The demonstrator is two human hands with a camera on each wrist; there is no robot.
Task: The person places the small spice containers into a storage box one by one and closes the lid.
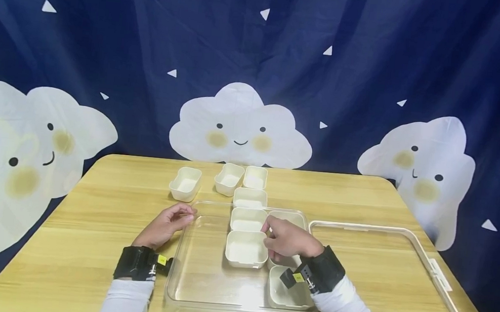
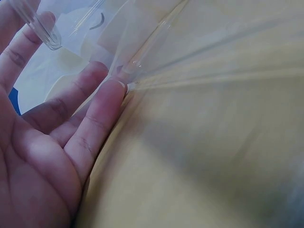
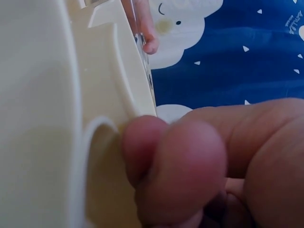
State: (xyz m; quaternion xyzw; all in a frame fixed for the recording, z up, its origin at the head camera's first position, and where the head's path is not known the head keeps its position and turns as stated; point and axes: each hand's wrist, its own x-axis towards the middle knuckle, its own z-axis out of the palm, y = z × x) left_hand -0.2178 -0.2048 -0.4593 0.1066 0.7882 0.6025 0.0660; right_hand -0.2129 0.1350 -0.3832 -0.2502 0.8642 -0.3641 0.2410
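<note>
A clear plastic box (image 1: 210, 303) lies on the table with several cream bins in it. My left hand (image 1: 165, 227) is at its back-left corner. In the left wrist view, fairly straight fingers (image 2: 97, 118) touch the clear wall. Over the box, my right hand (image 1: 289, 238) pinches the right rim of a cream bin (image 1: 247, 250) with thumb and finger. In the right wrist view, the fingertips (image 3: 190, 166) meet by a bin wall; their exact hold is partly hidden. Behind that bin is another bin (image 1: 248, 220); a front-right bin (image 1: 287, 290) lies under the right wrist.
Outside the box, at the back, are a bin (image 1: 185, 184) on the left, a second bin (image 1: 229, 180), a third bin (image 1: 255, 178) and one close behind the rim (image 1: 250, 198). A clear lid with white edging (image 1: 421, 243) lies to the right. A blue cloud-print curtain (image 1: 350, 80) hangs behind.
</note>
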